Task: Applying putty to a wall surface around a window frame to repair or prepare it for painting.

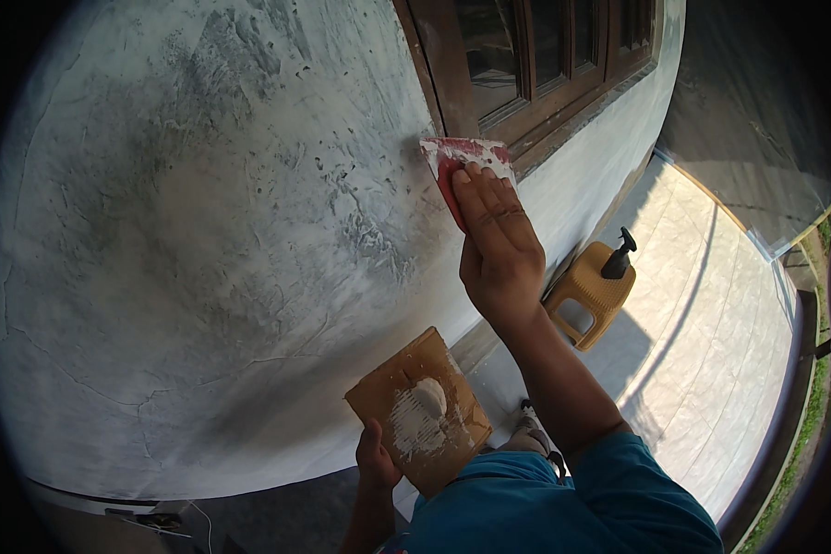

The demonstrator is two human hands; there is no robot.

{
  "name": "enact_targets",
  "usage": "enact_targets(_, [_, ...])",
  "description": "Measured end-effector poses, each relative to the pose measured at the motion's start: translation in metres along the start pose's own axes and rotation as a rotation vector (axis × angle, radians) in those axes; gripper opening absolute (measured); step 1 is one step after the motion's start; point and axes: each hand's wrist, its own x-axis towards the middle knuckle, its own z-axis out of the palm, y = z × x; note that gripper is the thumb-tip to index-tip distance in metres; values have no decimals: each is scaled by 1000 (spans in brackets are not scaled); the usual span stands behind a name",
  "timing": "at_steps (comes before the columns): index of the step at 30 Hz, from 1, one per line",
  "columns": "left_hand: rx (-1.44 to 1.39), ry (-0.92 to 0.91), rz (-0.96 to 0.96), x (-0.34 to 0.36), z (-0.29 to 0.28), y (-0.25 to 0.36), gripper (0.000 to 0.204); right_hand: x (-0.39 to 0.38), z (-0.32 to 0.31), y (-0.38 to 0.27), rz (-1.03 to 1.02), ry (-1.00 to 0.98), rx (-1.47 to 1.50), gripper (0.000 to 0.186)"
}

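Note:
My right hand [499,240] has its fingers pressed on a red spreader [448,180] smeared with white paste, which is at the mottled white-grey wall [203,185] beside the brown wooden window frame [489,120]. Below it, my left hand [376,457] grips the side of a brown board [402,365], perhaps cardboard, held out flat. A lump of white paste [430,397] and scraped white smears lie on the board. The wall has patchy marks and thin cracks.
A tan plastic stool [582,314] with a dark pump sprayer [619,258] on it stands beside the wall on the light, sheet-covered floor [711,351]. Dark translucent sheeting [739,120] hangs at the upper right. A grass strip runs at the far right. Cords lie at the lower left.

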Motion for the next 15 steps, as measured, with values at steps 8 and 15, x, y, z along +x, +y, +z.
enact_targets(8, [-46, -38, 6, 2, 19, 4, 61, -95, 4, 10, -50, -309, 62, 47])
enact_targets(15, [-3, 15, -19, 1, 17, 6, 60, -8, 10, 24, 91, -78, 115, 53])
